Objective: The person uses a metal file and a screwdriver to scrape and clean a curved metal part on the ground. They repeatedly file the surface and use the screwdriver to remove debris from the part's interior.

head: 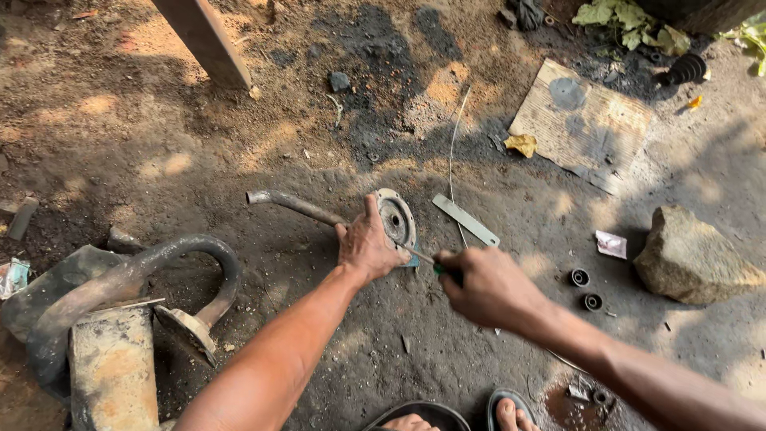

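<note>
At frame centre, a round metal flange (396,220) with a curved pipe (291,203) is clasped by the left hand (365,247); a green-handled screwdriver (427,261) is gripped in the right hand (488,287). The part is judged heavy, rigid and greasy, best held at the rim.

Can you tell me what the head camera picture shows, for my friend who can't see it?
A person's left hand holds a round metal flange on a bent pipe upright on dirty ground, while the right hand pokes at it with a thin green-handled tool. Nearby lie a big rock, a flat metal strip and cardboard.
</note>
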